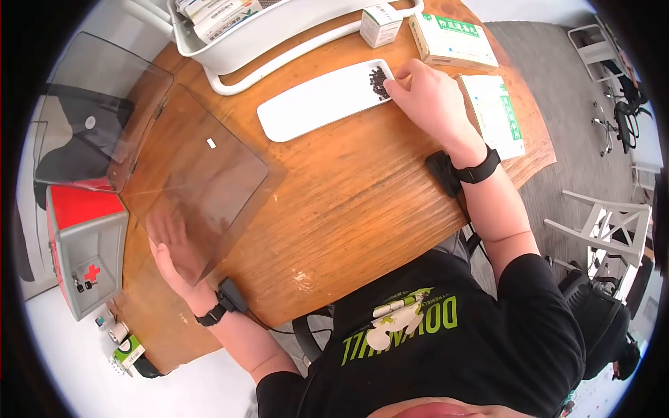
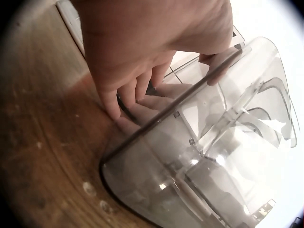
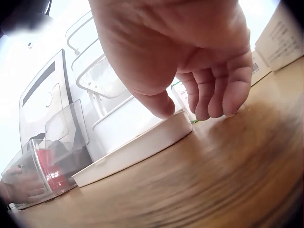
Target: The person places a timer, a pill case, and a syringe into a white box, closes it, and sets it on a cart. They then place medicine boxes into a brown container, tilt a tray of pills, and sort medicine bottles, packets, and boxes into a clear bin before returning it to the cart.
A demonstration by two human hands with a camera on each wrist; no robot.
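My right hand holds the right end of a long white tray. Small dark brown pellets lie in a heap at that end. In the right wrist view the thumb is over the tray's rim, while the other fingers hang loosely curled past its end. My left hand is beside a smoky see-through plastic box with a raised hinged lid. Its fingers are spread along the box's wall, which mirrors them in the left wrist view.
Behind the tray is a white rack with packed boxes. A small white box and two green-and-white boxes sit at the right. A red-and-grey first-aid case stands left; small packages lie below it. A chair is beyond the table.
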